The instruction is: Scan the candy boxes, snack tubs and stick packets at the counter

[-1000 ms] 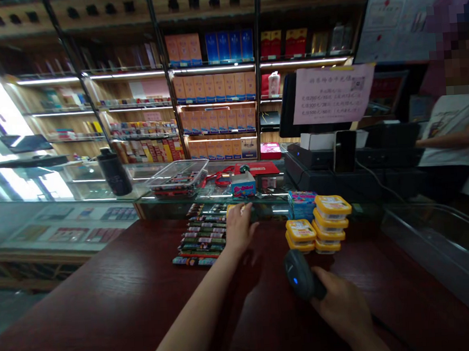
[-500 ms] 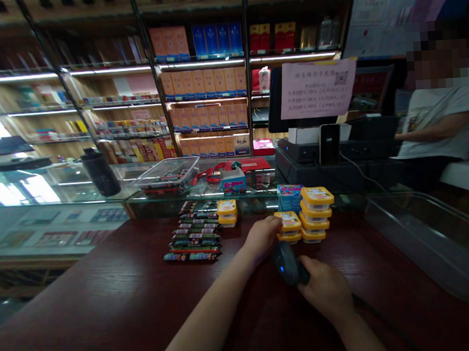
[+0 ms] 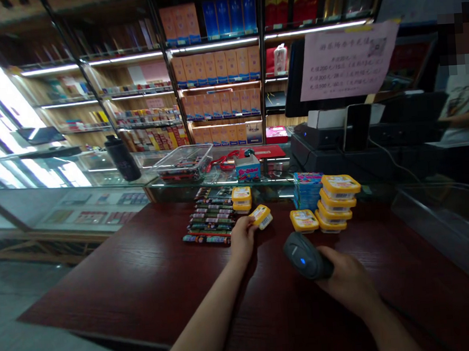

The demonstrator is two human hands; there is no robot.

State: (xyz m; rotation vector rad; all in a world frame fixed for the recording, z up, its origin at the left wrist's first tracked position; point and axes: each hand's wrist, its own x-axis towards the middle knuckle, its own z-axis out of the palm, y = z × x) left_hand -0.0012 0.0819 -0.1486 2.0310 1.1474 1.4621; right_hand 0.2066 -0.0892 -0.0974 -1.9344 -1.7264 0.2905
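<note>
My left hand (image 3: 243,239) is closed on a small yellow-lidded tub (image 3: 261,217), which it holds tilted above the brown counter. Just behind it is a short stack of yellow-lidded tubs (image 3: 241,195), beside a row of dark, slim wrapped sticks (image 3: 210,219). In my right hand (image 3: 346,280) is a dark handheld barcode scanner (image 3: 305,257) with a blue light, its cable trailing to the lower right. Beyond the scanner sit a single yellow-lidded tub (image 3: 304,220) and a taller stack of the same tubs (image 3: 338,201).
Blue boxes (image 3: 307,189) stand behind the tall stack. A clear plastic bin (image 3: 439,221) occupies the right side. On the glass case are a clear tray (image 3: 184,162), a dark bottle (image 3: 123,158) and a small blue carton (image 3: 247,169). A person (image 3: 466,98) is at the far right.
My left hand has lifted a tub from the short right-hand stack and carried it left towards the other tubs. The scanner stays in my right hand. The view has shifted.
</note>
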